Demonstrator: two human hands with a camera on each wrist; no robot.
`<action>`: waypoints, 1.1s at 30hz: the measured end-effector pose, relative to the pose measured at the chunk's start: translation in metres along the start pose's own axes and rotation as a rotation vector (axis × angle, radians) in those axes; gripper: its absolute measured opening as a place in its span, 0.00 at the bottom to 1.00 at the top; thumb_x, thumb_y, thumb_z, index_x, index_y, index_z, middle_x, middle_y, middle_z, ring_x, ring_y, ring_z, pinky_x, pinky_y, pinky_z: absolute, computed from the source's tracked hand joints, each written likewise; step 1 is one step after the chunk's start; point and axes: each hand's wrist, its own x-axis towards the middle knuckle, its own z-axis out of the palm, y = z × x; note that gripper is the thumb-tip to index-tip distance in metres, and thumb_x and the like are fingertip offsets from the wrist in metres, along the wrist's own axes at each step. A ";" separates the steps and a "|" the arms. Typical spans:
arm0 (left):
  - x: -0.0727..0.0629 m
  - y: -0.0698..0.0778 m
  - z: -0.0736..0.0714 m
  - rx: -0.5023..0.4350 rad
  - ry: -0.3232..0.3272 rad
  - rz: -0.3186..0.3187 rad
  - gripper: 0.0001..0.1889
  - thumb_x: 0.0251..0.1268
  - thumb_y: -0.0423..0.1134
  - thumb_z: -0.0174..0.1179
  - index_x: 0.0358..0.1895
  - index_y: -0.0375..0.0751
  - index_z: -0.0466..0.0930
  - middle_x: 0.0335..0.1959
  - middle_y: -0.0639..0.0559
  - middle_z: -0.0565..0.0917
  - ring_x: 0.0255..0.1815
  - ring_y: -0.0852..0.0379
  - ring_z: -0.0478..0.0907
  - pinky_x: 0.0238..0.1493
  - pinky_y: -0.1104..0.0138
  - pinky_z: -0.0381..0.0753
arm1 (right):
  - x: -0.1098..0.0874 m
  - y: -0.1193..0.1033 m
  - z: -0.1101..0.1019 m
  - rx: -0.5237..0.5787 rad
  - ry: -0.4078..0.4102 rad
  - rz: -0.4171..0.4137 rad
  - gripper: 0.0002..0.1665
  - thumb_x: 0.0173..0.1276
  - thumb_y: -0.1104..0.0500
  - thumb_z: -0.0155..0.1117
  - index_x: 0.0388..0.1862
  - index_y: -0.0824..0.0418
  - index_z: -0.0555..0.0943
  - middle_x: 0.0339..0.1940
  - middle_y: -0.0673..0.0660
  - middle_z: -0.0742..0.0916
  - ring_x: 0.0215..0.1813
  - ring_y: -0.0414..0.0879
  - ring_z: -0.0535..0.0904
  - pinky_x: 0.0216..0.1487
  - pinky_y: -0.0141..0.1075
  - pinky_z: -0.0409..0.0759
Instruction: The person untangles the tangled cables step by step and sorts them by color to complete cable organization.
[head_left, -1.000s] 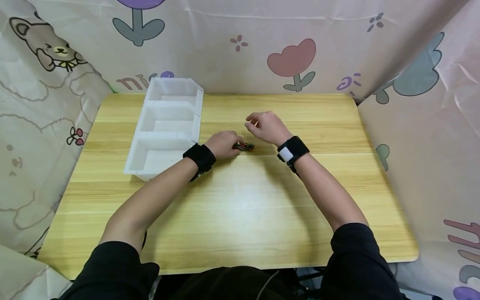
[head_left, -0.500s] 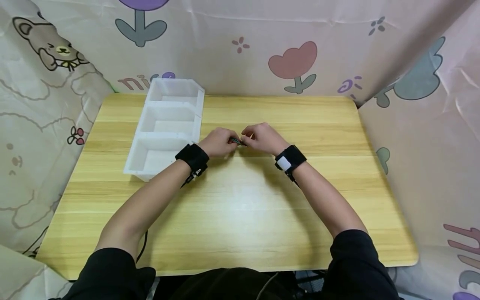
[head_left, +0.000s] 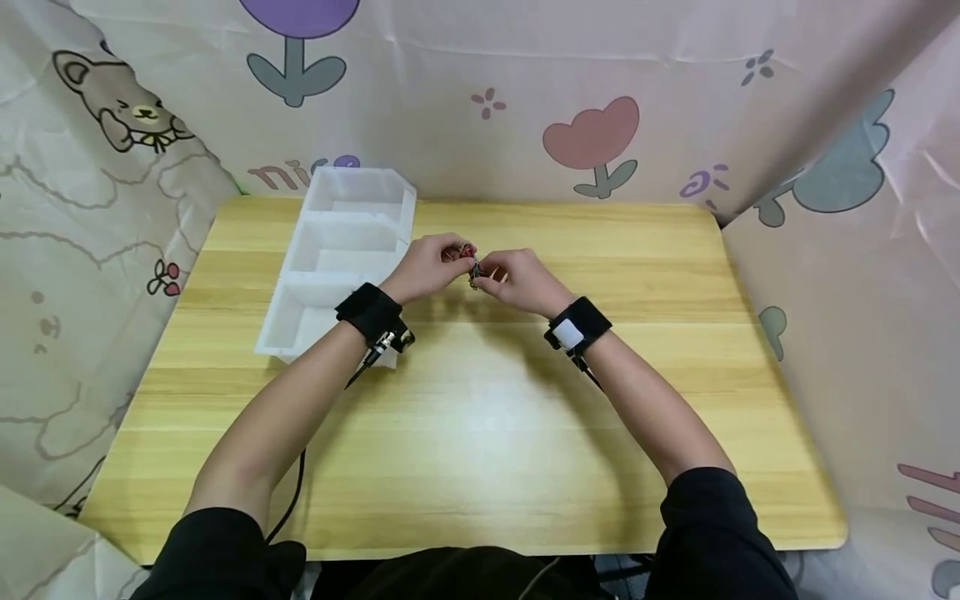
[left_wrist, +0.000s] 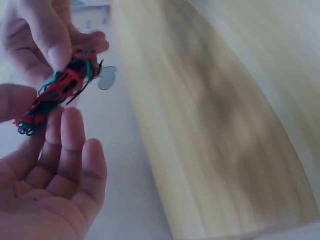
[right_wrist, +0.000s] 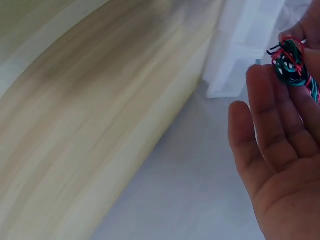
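Observation:
A twisted bundle of thin red, green and black wires (left_wrist: 65, 87) is held up between both hands over the table. My left hand (head_left: 426, 268) pinches one end of it between thumb and fingers; in the left wrist view its other fingers are spread below the bundle. From the other side my right hand (head_left: 521, 282) pinches the opposite end with thumb and fingertips. Loose dark wire ends stick out near that end. In the right wrist view part of the bundle (right_wrist: 290, 62) shows at the fingertips, the rest cut off by the frame edge.
To the left stands a white tray (head_left: 348, 218) with three compartments, its near right part hidden behind the left wrist. The wooden table (head_left: 480, 433) lies below both arms. Patterned cloth (head_left: 450, 50) hangs around the back and sides.
The wire bundle was at the left fingertips, low over the table, with the right hand apart. Now it is lifted and turned more upright, and the right hand has come in and pinches it too.

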 end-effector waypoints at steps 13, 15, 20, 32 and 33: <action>-0.002 0.020 0.003 -0.151 0.082 -0.022 0.17 0.79 0.52 0.53 0.51 0.42 0.82 0.43 0.48 0.84 0.45 0.52 0.81 0.43 0.59 0.78 | 0.002 -0.021 -0.003 0.170 0.167 0.069 0.09 0.70 0.55 0.70 0.43 0.59 0.89 0.36 0.50 0.90 0.33 0.42 0.84 0.34 0.38 0.82; -0.002 0.022 0.003 -0.159 0.088 -0.008 0.17 0.79 0.52 0.52 0.51 0.42 0.82 0.42 0.48 0.84 0.43 0.53 0.81 0.41 0.60 0.78 | 0.003 -0.023 -0.004 0.172 0.184 0.072 0.09 0.70 0.55 0.71 0.42 0.59 0.88 0.36 0.50 0.90 0.32 0.41 0.84 0.34 0.37 0.82; 0.000 0.026 0.002 -0.147 0.133 0.055 0.15 0.80 0.49 0.53 0.48 0.42 0.82 0.35 0.48 0.83 0.35 0.54 0.80 0.38 0.60 0.81 | 0.006 -0.027 -0.008 0.189 0.208 0.066 0.08 0.69 0.57 0.71 0.42 0.60 0.89 0.36 0.51 0.90 0.33 0.42 0.85 0.35 0.37 0.82; 0.000 0.032 0.003 0.096 0.245 0.200 0.14 0.78 0.42 0.54 0.51 0.36 0.83 0.39 0.45 0.85 0.39 0.52 0.80 0.39 0.63 0.76 | 0.004 -0.035 -0.012 0.130 0.258 0.044 0.10 0.71 0.60 0.66 0.43 0.62 0.90 0.36 0.54 0.91 0.36 0.43 0.87 0.39 0.36 0.84; 0.000 0.032 0.004 0.118 0.250 0.212 0.14 0.78 0.42 0.54 0.51 0.35 0.84 0.38 0.45 0.85 0.37 0.52 0.79 0.38 0.62 0.75 | 0.004 -0.036 -0.013 0.117 0.274 0.040 0.10 0.71 0.60 0.65 0.42 0.62 0.90 0.35 0.54 0.91 0.35 0.43 0.86 0.38 0.36 0.83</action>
